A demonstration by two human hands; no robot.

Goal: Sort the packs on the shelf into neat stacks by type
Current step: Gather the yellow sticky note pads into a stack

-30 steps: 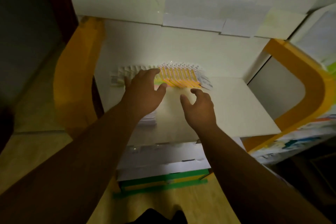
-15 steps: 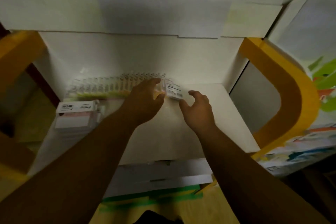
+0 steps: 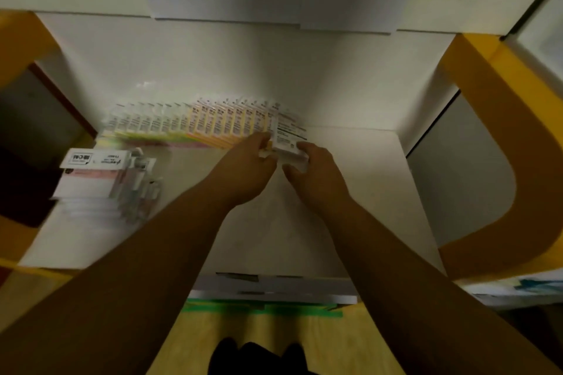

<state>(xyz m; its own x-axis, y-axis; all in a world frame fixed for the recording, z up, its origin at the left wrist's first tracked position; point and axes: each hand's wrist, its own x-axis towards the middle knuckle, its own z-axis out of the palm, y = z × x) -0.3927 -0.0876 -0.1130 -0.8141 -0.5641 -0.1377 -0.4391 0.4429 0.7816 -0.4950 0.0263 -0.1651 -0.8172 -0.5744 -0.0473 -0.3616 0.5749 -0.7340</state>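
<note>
Pack [image 3: 288, 138], white with dark print: being held just above the shelf [image 3: 350, 192], close to the back edge and a little right of its middle, standing nearly upright with the printed face tipping toward the camera. Overlapping the right end of the row of packs [image 3: 213, 123] behind it.

Left hand [image 3: 243, 164]: stretching in across the front edge, forearm running diagonally from the lower left, back of the hand facing up, fingers curling in and gripping the pack's lower left corner.

Right hand [image 3: 316, 170]: extending in from the lower right, forearm angling toward the other so that the two wrists are lying near each other, thumb and fingers curling around the pack's lower right corner and pinching it. Fingertips blurring too much for telling each one apart; not possible to tell whether either hand is touching the shelf surface.

Row of packs: lying fanned along the back edge, overlapping like tiles, orange-striped ones toward the middle, paler green-tinged ones running on toward the back left corner.

Stack of packs [image 3: 97, 179]: sitting by the left edge, well apart from both hands, white with a pink band on top, leaning unevenly toward the front.

Yellow frame [image 3: 502, 161]: curving around the right edge. Flat white boxes [image 3: 274, 289] and green tape [image 3: 262, 309]: showing below the front edge.
</note>
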